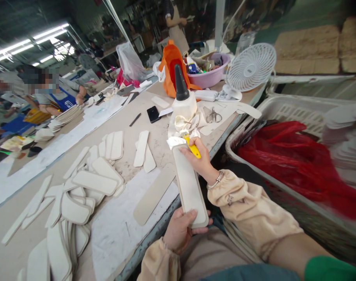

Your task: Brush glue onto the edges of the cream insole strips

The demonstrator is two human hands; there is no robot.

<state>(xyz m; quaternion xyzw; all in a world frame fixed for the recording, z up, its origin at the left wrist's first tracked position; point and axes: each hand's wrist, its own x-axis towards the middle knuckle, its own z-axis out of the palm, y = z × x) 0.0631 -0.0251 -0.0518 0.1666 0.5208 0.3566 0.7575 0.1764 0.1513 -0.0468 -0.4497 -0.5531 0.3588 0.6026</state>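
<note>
A long off-white panel [192,191] with rounded corners is held tilted over the table's edge, in front of my body. My left hand [179,230] grips its lower end, thumb on top and fingers beneath. At the upper end, my right hand [200,159] lays its thumb on the panel and also holds a yellow-handled brush [194,150]; the brush's tip is hard to make out. Just beyond stands a white bottle [185,106] with a black nozzle, beside a glue-crusted, crumpled heap [183,124]. A single flat panel [154,197] lies on white paper [116,234] to the left.
Many loose panels [78,195] are piled at left. Scissors [213,116], a phone [153,114], an orange bag [169,74], a purple basin [208,79] and a fan [250,67] stand farther back. A crate [254,168] with red plastic is at right; a co-worker [62,95] sits far left.
</note>
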